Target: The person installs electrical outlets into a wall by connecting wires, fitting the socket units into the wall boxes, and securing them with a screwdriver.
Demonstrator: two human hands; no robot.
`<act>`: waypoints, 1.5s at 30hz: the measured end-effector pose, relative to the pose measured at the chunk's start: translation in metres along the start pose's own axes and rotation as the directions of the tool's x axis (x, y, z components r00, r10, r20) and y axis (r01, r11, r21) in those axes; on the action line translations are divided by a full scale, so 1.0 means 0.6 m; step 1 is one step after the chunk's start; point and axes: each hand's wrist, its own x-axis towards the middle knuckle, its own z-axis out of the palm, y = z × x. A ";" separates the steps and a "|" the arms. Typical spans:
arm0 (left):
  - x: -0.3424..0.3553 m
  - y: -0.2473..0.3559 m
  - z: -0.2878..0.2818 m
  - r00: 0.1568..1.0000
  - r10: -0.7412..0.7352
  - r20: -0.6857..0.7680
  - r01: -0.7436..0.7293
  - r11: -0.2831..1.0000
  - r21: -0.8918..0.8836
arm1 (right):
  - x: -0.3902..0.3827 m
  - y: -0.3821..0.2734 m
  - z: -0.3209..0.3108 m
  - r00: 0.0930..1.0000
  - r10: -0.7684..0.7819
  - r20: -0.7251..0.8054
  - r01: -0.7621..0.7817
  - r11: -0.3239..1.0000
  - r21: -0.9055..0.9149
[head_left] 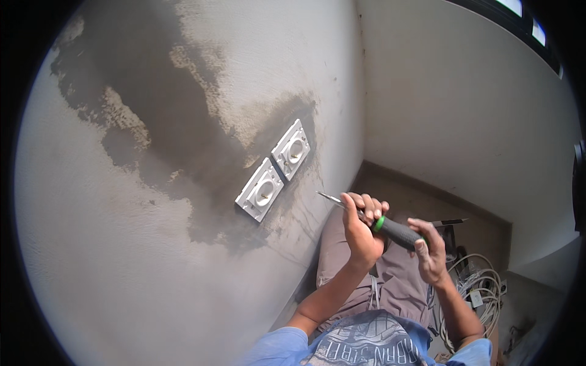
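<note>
Both my hands are on a screwdriver (398,233) with a dark grey handle, a green ring and a thin metal shaft. My left hand (362,227) is closed round the shaft end, just ahead of the green ring. At the butt of the handle, my right hand (431,251) grips with bent fingers and thumb. The tip points up and left toward the wall, apart from it. Two white wall sockets without cover frames, a lower one (261,190) and an upper one (291,150), sit side by side in the wall left of the tip.
Dark grey plaster (165,116) surrounds the sockets on the pale wall (91,244). A coil of light cable (488,283) lies on the floor at the right, beyond my right forearm. A second wall (452,104) meets the first at a corner. My bent legs are beneath my hands.
</note>
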 end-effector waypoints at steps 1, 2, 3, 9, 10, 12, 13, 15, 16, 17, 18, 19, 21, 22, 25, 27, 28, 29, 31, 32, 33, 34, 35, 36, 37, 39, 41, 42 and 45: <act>-0.010 -0.012 -0.016 1.000 -0.013 0.016 0.012 0.998 0.062 | -0.018 0.008 0.006 0.997 0.077 -0.033 -0.077 0.997 0.002; -0.029 -0.029 -0.032 0.998 -0.032 0.047 0.028 0.995 0.098 | -0.035 0.023 0.005 0.985 0.175 -0.009 -0.173 0.982 0.077; -0.051 -0.039 -0.055 0.989 -0.067 0.132 0.039 0.978 0.206 | -0.056 0.042 0.001 0.960 0.279 0.003 -0.277 0.951 0.140; -0.124 0.033 -0.203 0.309 -0.927 0.210 0.613 0.364 0.702 | -0.213 0.166 -0.059 0.895 0.438 0.084 -0.444 0.855 0.267; -0.119 0.036 -0.191 0.248 -0.960 0.132 0.632 0.264 0.729 | -0.224 0.166 -0.062 0.895 0.437 0.082 -0.445 0.876 0.185; -0.128 0.015 -0.194 0.065 -0.997 -0.041 0.761 0.023 0.648 | -0.230 0.171 -0.059 0.896 0.427 0.125 -0.434 0.900 0.040; -0.130 -0.001 -0.190 -0.037 -0.999 -0.035 0.752 -0.051 0.658 | -0.230 0.173 -0.056 0.891 0.425 0.160 -0.426 0.904 -0.030; -0.146 -0.033 -0.202 0.009 -0.983 -0.181 0.502 -0.152 0.851 | -0.215 0.165 -0.048 0.871 0.451 0.195 -0.439 0.892 -0.103; -0.156 -0.050 -0.213 0.048 -0.969 -0.243 0.355 -0.211 0.911 | -0.206 0.155 -0.047 0.855 0.487 0.177 -0.475 0.873 -0.107; -0.162 -0.067 -0.234 0.197 -0.948 -0.252 0.223 -0.207 0.953 | -0.198 0.155 -0.047 0.842 0.519 0.147 -0.508 0.854 -0.110; -0.171 -0.080 -0.243 0.345 -0.911 -0.227 0.092 -0.208 0.974 | -0.190 0.161 -0.044 0.861 0.497 0.112 -0.475 0.862 -0.174; -0.175 -0.078 -0.245 0.398 -0.881 -0.255 0.128 -0.222 0.967 | -0.182 0.167 -0.040 0.878 0.471 0.083 -0.441 0.865 -0.241; -0.180 -0.088 -0.215 0.493 -0.814 -0.309 0.205 -0.236 0.950 | -0.172 0.179 -0.036 0.934 0.355 0.035 -0.331 0.900 -0.284; -0.181 -0.087 -0.204 0.479 -0.809 -0.341 0.278 -0.229 0.933 | -0.166 0.187 -0.031 0.967 0.254 0.023 -0.240 0.936 -0.259; -0.172 -0.068 -0.193 0.466 -0.804 -0.371 0.376 -0.200 0.905 | -0.142 0.190 -0.027 1.000 0.012 0.001 -0.011 0.982 -0.189; -0.161 -0.057 -0.201 0.426 -0.829 -0.362 0.425 -0.170 0.889 | -0.128 0.184 -0.031 0.996 -0.084 0.002 0.083 0.987 -0.137; -0.156 -0.054 -0.202 0.385 -0.850 -0.361 0.462 -0.161 0.872 | -0.123 0.181 -0.036 0.994 -0.108 0.006 0.108 0.988 -0.109; -0.150 -0.048 -0.188 0.310 -0.881 -0.359 0.525 -0.156 0.837 | -0.119 0.177 -0.039 0.990 -0.137 0.017 0.138 0.987 -0.077; -0.140 -0.038 -0.217 0.045 -0.969 -0.242 0.802 -0.109 0.587 | -0.116 0.167 -0.045 0.978 -0.201 0.051 0.201 0.979 0.020; -0.146 -0.017 -0.278 -0.081 -0.994 -0.078 0.945 -0.101 0.311 | -0.109 0.151 -0.045 0.967 -0.234 0.098 0.227 0.971 0.074; -0.154 -0.024 -0.281 -0.163 -0.977 0.138 0.985 -0.153 0.082 | -0.108 0.144 -0.049 0.958 -0.256 0.128 0.242 0.964 0.115; -0.162 -0.044 -0.284 -0.174 -0.920 0.352 0.975 -0.210 -0.067 | -0.103 0.140 -0.055 0.929 -0.329 0.167 0.323 0.944 0.066; -0.166 -0.055 -0.282 -0.174 -0.867 0.467 0.956 -0.262 -0.131 | -0.097 0.137 -0.063 0.894 -0.397 0.208 0.403 0.915 0.018; -0.166 -0.063 -0.266 -0.172 -0.820 0.546 0.938 -0.306 -0.164 | -0.090 0.137 -0.070 0.850 -0.462 0.254 0.482 0.876 -0.020; -0.155 -0.056 -0.240 -0.142 -0.871 0.470 0.976 -0.201 -0.079 | -0.088 0.135 -0.078 0.878 -0.422 0.228 0.406 0.907 0.115; -0.134 -0.031 -0.229 -0.077 -0.948 0.308 0.992 -0.105 -0.073 | -0.084 0.132 -0.091 0.919 -0.337 0.205 0.238 0.888 0.393; -0.120 -0.013 -0.219 -0.058 -0.980 0.189 0.998 -0.052 0.035 | -0.074 0.147 -0.106 0.904 -0.336 0.264 0.218 0.893 0.393; -0.124 -0.016 -0.214 -0.065 -0.985 0.162 0.993 -0.048 0.108 | -0.076 0.143 -0.110 0.916 -0.295 0.270 0.198 0.921 0.334; -0.117 -0.025 -0.216 -0.153 -0.986 0.064 0.956 -0.131 0.261 | -0.059 0.124 -0.118 0.805 0.231 0.547 -0.260 0.965 -0.026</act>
